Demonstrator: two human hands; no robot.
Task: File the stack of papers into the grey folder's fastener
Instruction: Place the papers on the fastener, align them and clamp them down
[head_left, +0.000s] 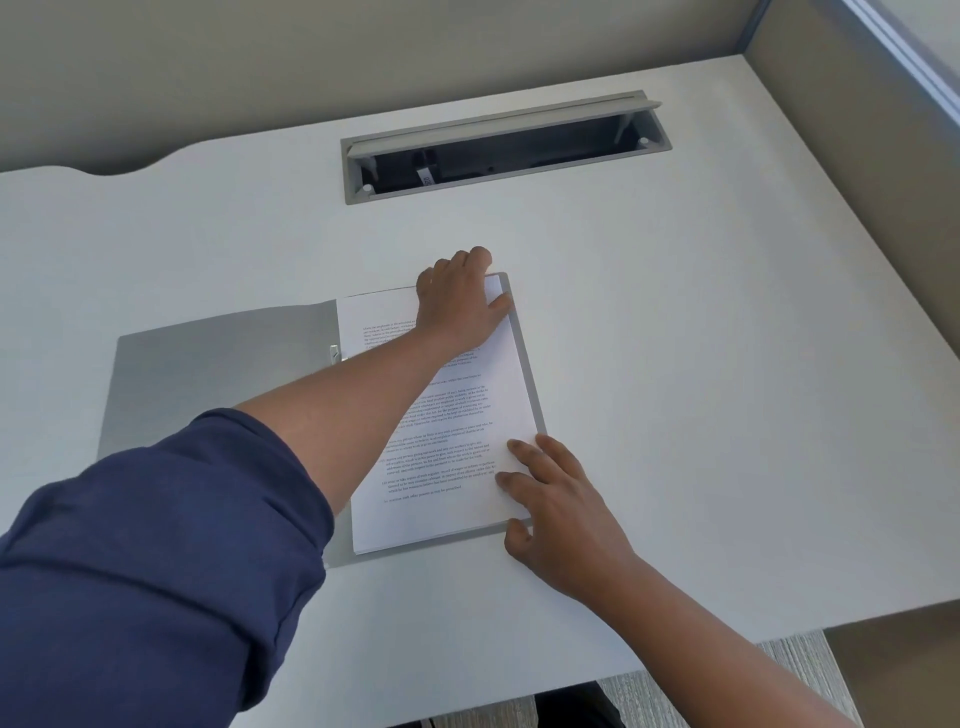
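The grey folder (208, 384) lies open on the white counter (675, 338) in the middle of the frame, its left cover bare and the stack of papers (457, 426) resting on its right half, printed side up. The left hand (457, 301) reaches across to the stack's upper right corner; its grip is spread flat, palm down, fingers curling over the far edge of the sheets rather than clamped on anything. The right hand (550, 499) sits at the lower right corner, its grip also apart, fingertips pressing the paper's edge and the thumb by the bottom corner of the cover.

A small metal fastener (333, 354) shows at the spine, just left of the stack and partly hidden by the forearm. Whether its prongs already pass through the sheets cannot be told.

This looks like the squaring step: both hands seem to be aligning the stack against the cover. The next move likely calls for sliding the punched edge toward the spine, lining the holes over the prongs and pressing the sheets down evenly.
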